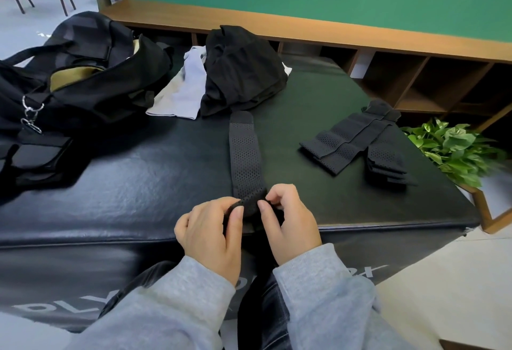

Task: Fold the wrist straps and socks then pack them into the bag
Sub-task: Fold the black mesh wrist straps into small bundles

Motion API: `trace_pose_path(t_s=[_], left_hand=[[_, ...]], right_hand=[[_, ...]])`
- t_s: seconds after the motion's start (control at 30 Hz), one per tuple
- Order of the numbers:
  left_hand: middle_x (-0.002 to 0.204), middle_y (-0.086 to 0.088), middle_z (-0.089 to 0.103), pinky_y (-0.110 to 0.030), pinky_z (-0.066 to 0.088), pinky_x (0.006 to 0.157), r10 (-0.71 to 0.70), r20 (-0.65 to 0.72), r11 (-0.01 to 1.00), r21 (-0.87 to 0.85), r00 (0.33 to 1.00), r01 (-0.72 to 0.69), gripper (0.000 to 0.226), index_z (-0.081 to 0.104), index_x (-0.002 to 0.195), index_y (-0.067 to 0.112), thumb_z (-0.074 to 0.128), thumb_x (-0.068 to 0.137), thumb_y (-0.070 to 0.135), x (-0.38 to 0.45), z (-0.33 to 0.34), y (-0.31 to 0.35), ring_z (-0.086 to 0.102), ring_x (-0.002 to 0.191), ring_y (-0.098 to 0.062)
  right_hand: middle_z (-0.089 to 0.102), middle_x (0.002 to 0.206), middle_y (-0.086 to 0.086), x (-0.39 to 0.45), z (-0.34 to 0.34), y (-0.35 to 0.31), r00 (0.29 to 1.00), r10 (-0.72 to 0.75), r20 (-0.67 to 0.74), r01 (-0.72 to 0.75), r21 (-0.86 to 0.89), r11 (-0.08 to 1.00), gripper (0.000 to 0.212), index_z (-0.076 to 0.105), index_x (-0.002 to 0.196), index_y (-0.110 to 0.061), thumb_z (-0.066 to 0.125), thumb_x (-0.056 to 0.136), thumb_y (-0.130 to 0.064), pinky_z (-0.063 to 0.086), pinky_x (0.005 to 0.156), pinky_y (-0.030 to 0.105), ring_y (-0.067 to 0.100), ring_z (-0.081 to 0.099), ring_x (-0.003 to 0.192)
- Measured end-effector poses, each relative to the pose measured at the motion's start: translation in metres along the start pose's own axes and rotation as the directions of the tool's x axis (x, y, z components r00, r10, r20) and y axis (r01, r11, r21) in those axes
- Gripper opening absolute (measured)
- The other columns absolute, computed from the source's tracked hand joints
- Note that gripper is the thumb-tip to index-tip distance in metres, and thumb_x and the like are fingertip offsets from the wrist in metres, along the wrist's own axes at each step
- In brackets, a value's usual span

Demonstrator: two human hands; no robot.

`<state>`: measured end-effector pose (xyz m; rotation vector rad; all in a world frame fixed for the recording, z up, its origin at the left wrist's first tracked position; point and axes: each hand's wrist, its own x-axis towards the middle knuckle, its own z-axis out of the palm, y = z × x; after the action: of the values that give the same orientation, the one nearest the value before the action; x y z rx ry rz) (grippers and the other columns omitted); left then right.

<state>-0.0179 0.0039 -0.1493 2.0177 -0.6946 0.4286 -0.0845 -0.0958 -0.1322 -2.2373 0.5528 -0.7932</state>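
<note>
- Left hand [210, 234] and right hand [288, 222], nearest the camera: both pinch the near end of a strap [245, 155], curling it over at the tabletop [138, 183] edge.
- Strap runs straight away from the grip, lying flat.
- Perforated, soft, light; likely limp, so roll from the end held and keep it pinched.
- Other straps [357, 139] lie to the right; socks [180, 86] and bag [83, 72] far left.

Pinched between fingers [238, 215] of both hands: near end of wrist strap [245, 153], running straight away. Far left, bag [83, 72]. Beyond strap's tip, socks [180, 89] and clothing [243, 72]. Far right, more straps [357, 139].
</note>
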Motion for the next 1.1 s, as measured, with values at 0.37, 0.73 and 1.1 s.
trace_pose_path(t_s=[0.37, 0.73, 1.1], left_hand=[[0.088, 0.023, 0.052, -0.017, 0.014, 0.090, -0.048, 0.028, 0.997, 0.054, 0.998, 0.046, 0.043, 0.040, 0.119, 0.033, 0.053, 0.080, 0.020, 0.001, 0.002, 0.001, 0.045, 0.088, 0.002], [0.092, 0.014, 0.062, -0.024, 0.020, 0.084, 0.041, 0.049, 0.984, 0.172, 0.998, -0.049, 0.030, 0.066, 0.102, 0.031, 0.043, 0.083, 0.033, 0.002, 0.004, -0.001, 0.047, 0.096, -0.006], [0.093, 0.015, 0.055, -0.022, 0.024, 0.077, 0.072, 0.172, 0.991, 0.096, 0.982, -0.089, 0.033, 0.062, 0.107, 0.031, 0.045, 0.078, 0.034, 0.022, -0.007, -0.011, 0.046, 0.087, -0.006]], right_hand=[[0.058, 0.098, -0.012, 0.004, 0.015, 0.014, 0.980, -0.156, -0.126, 0.139, -0.138, 0.981, 0.016, 0.056, 0.098, -0.025, 0.048, 0.084, -0.027, 0.038, 0.075, 0.009, -0.003, 0.045, 0.084], [0.064, 0.107, -0.005, 0.005, 0.024, 0.008, 0.969, -0.170, -0.178, 0.116, -0.279, 0.953, 0.041, 0.060, 0.111, -0.015, 0.046, 0.073, -0.021, 0.037, 0.082, 0.019, 0.012, 0.050, 0.097], [0.061, 0.097, -0.001, 0.007, 0.027, 0.007, 0.962, -0.151, -0.227, 0.070, -0.329, 0.942, 0.044, 0.063, 0.113, -0.015, 0.043, 0.074, -0.019, 0.038, 0.072, 0.027, 0.015, 0.047, 0.086]])
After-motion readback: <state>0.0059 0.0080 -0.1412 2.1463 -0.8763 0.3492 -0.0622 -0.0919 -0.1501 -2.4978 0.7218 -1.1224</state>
